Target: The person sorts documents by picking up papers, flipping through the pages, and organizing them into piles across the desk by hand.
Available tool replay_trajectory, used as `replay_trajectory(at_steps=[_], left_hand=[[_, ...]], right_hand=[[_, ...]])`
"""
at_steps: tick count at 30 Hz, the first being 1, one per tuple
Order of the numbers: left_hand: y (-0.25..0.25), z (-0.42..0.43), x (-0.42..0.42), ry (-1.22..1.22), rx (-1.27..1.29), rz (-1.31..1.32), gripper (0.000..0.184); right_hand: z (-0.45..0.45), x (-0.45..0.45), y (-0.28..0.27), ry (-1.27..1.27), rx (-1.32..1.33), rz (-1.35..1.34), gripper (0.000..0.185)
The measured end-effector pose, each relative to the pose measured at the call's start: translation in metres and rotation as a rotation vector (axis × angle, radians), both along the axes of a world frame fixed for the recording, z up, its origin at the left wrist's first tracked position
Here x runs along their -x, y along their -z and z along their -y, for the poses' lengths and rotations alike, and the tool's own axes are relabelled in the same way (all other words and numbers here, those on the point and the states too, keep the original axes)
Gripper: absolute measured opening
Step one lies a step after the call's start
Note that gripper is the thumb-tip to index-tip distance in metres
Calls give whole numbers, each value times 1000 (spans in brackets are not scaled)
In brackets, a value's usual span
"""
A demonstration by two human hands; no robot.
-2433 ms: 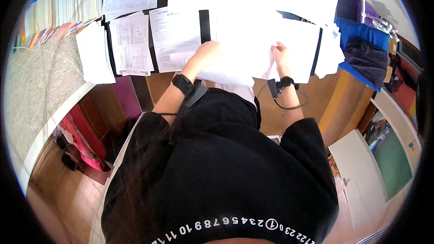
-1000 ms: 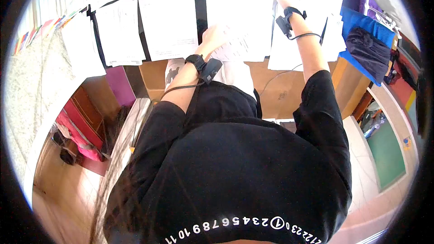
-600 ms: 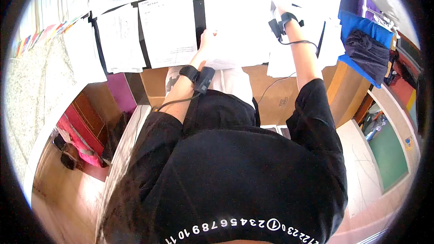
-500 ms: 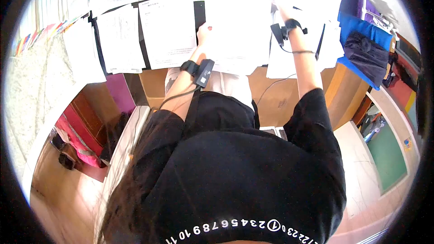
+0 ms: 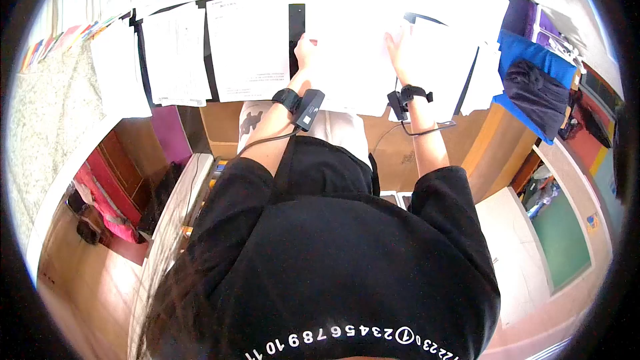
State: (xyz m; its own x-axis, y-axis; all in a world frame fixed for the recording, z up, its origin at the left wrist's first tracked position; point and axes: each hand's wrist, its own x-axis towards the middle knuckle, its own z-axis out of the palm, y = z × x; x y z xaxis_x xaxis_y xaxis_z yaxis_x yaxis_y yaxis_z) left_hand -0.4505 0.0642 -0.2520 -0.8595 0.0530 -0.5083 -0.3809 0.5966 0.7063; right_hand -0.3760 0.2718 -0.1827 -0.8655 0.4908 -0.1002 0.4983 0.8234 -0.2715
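Note:
A white stack of paper [image 5: 350,70] lies in front of my body at the table's near edge, its print washed out by glare. My left hand [image 5: 306,52] is closed at the left edge of this stack, fingers curled round it. At the right edge, my right hand [image 5: 399,52] rests on or against the paper, thumb apart from the fingers. Glare washes out its fingertips. Each wrist wears a black strap with a small cabled box.
More printed sheets [image 5: 243,50] lie to the left, with another pile [image 5: 175,53] beyond them. Papers [image 5: 443,60] spread on the right. A dark cloth bundle [image 5: 533,87] sits on a blue surface at far right. A patterned cloth [image 5: 57,113] covers the left side.
My right hand has come down and left from the far right papers to the right edge of the middle stack. My left hand stays at the left edge.

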Motion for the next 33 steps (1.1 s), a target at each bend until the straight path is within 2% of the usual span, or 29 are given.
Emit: replay_trajectory(at_steps=[2, 5, 10, 14, 17, 21, 26, 29, 32, 33], left_hand=[[-1, 1, -1, 16, 8, 3, 25], [-1, 0, 1, 32, 12, 6, 25], [-11, -3, 2, 62, 2, -13, 24], [-12, -2, 2, 77, -17, -51, 22], [-8, -2, 3, 88, -7, -96, 20], [-5, -1, 3, 83, -30, -56, 25], [-11, -3, 3, 79, -26, -101, 21], [-4, -1, 3, 91, -18, -95, 18], [6, 2, 1, 103, -15, -99, 18], [8, 3, 2, 106, -15, -102, 18]], right_hand=[[0, 7, -6, -20, 27, 57, 44], [-6, 12, 23, -125, -49, 125, 41], [-36, 12, 58, -208, -14, 27, 35], [-40, 22, 50, -96, 133, 172, 33], [-35, 10, 51, -157, 79, -12, 34], [-28, 0, 44, -225, 17, 52, 35], [-33, 5, 42, -273, -34, 159, 36], [-47, 7, 76, -194, 22, 5, 30], [-47, 18, 26, -133, 221, 10, 20], [-53, 16, 38, -80, 341, -94, 16]])
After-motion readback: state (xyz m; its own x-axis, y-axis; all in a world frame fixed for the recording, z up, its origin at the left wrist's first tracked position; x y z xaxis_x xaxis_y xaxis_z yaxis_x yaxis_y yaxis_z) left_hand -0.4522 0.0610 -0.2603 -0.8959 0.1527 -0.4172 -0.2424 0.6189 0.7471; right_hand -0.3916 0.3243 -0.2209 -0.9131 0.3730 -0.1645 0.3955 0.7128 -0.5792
